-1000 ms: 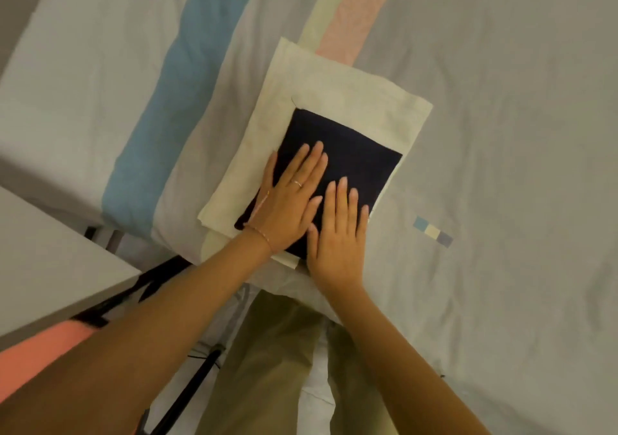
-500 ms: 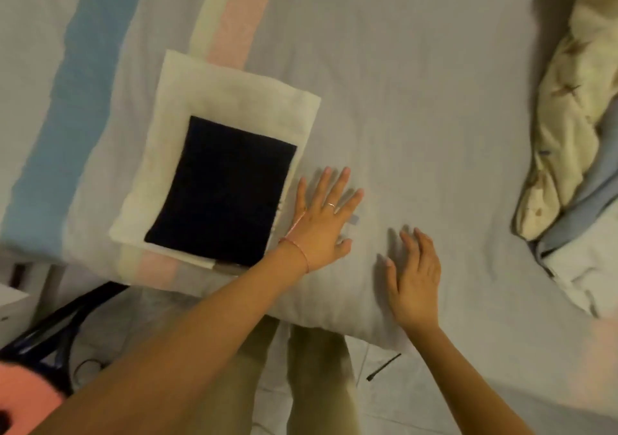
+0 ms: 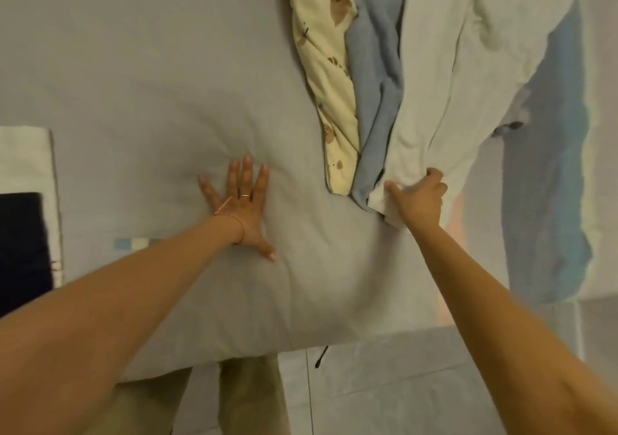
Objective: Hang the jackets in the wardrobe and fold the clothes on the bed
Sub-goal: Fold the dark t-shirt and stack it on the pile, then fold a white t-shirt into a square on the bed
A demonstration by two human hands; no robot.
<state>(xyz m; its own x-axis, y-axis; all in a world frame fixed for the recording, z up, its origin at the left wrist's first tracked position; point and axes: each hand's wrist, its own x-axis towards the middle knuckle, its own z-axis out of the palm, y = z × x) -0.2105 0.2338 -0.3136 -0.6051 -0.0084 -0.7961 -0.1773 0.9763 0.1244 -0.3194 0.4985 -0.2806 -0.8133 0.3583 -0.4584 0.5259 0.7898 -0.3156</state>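
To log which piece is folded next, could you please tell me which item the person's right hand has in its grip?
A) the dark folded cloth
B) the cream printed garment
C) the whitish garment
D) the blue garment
C: the right hand has its fingers curled round the near end of the whitish garment, while the left hand lies flat on the bed.

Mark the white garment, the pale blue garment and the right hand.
white garment (image 3: 444,83), head view, its crumpled middle.
pale blue garment (image 3: 374,73), head view, its middle folds.
right hand (image 3: 418,200), head view, back of the hand.
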